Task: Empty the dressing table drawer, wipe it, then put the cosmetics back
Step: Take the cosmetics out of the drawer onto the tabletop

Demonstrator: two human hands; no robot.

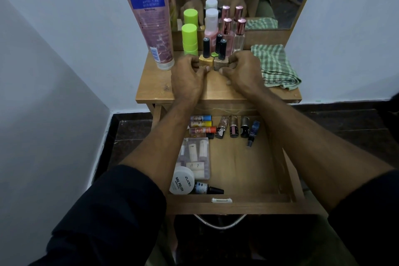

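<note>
Two nail polish bottles stand upright on the table [151,84], black caps pointing up: the left hand [187,77] has its grip pinched on the yellow-gold bottle [205,58], and the right hand [244,73] has its grip pinched on the glittery beige bottle [220,61] touching it. Left of the left grip a pink tube [151,26] stands cap down, reading "Vaseline", and right of the right grip lies a green checked cloth [276,67]. Below both grips the open drawer [237,204] holds small bottles and tubes lying flat, plus a white jar [182,182] marked "zudio NAIL POLISH".
</note>
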